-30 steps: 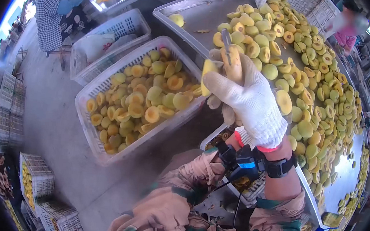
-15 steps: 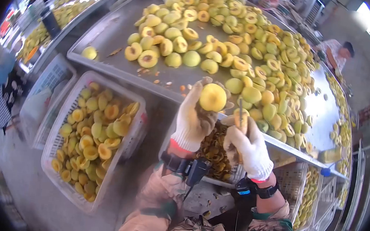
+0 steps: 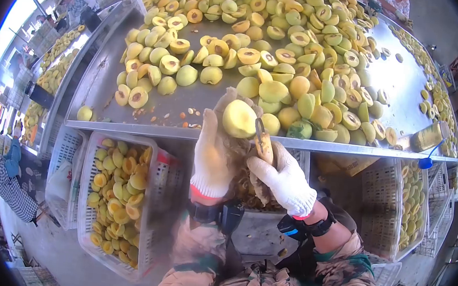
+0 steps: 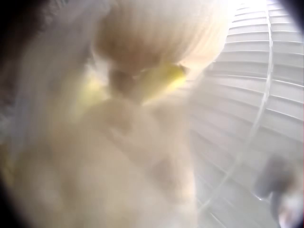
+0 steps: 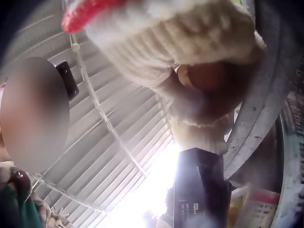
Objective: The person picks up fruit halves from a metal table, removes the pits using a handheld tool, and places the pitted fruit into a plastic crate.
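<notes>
In the head view, my white-gloved left hand (image 3: 212,155) holds a yellow-green peach (image 3: 239,118) upright over the table's front edge. My right hand (image 3: 287,180), gloved too, grips the yellowish handle of a pitting tool (image 3: 264,148). The tool's looped metal tip meets the right side of the peach. A blurred glove fills most of the left wrist view, with a bit of yellow fruit (image 4: 166,80) showing between its folds. In the right wrist view, curled glove fingers (image 5: 209,107) wrap round the handle, which is mostly hidden.
A metal table (image 3: 147,128) bears a heap of halved peaches (image 3: 282,49). A crate of peach halves (image 3: 85,212) stands on the floor at left, another crate (image 3: 382,213) at right. Below my hands is a bin (image 3: 255,217) with brown scraps. A jar (image 3: 429,136) lies at the table's right.
The head view has swung right, from the left crate to the table. My hands, first close together near that crate, moved apart, then the tool's tip came against the peach in my left hand.
</notes>
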Tool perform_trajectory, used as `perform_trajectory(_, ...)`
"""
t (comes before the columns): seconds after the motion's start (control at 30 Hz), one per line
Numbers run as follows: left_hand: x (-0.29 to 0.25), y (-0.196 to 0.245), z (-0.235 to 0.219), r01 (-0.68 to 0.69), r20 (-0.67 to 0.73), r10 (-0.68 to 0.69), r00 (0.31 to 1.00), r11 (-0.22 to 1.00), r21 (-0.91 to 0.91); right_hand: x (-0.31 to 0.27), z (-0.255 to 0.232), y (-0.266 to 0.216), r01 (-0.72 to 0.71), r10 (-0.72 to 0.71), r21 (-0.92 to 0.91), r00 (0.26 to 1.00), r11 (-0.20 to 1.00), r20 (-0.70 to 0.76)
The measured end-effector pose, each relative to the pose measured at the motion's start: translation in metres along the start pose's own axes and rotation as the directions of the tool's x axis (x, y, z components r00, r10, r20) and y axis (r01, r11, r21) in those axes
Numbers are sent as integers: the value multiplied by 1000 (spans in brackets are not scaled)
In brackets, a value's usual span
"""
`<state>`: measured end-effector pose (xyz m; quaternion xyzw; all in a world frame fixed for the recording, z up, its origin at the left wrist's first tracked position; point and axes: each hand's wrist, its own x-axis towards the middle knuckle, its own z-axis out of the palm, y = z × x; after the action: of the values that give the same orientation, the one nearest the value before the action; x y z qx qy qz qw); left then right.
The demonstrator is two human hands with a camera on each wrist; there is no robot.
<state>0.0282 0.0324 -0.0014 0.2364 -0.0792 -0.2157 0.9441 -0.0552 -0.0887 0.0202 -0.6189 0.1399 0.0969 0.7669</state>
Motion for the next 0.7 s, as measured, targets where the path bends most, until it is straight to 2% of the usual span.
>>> perform_trajectory(0.07,-1,-4,5,-40,-1,40,999,996,83,-4,-7,-6,-21,20,75,1000,997,25)
perform_trajectory(0.13,0,-3,-2,-23,-23,27,999,988,154,-7,-12,-10,-22,14,127,998,992,67)
perform_trajectory(0.23,-3,-1,0,34,-103,-16,995,983,179,-9,-18,-7,-18,14,40,994,999,109)
perform_trajectory(0.33,-5,-1,-3,100,-143,-74,987,978,182,-10,-17,-2,31,-15,-314,999,949,51)
perform_trajectory(0.4,-8,-3,3,152,-178,-120,977,971,184,-10,-15,10,199,-219,-536,975,820,27)
perform_trajectory(0.43,-9,-5,5,142,-193,-96,976,961,237,-11,-14,12,264,-318,-639,947,723,31)
perform_trajectory(0.47,-11,-7,6,130,-206,-71,976,948,289,-14,-13,10,207,-254,-628,967,750,16)
perform_trajectory(0.57,-11,-11,2,73,-173,9,985,884,462,-14,-18,13,243,-301,-683,953,689,35)
perform_trajectory(0.7,-18,-6,11,48,-144,56,988,776,629,-18,-19,12,230,-291,-696,956,681,31)
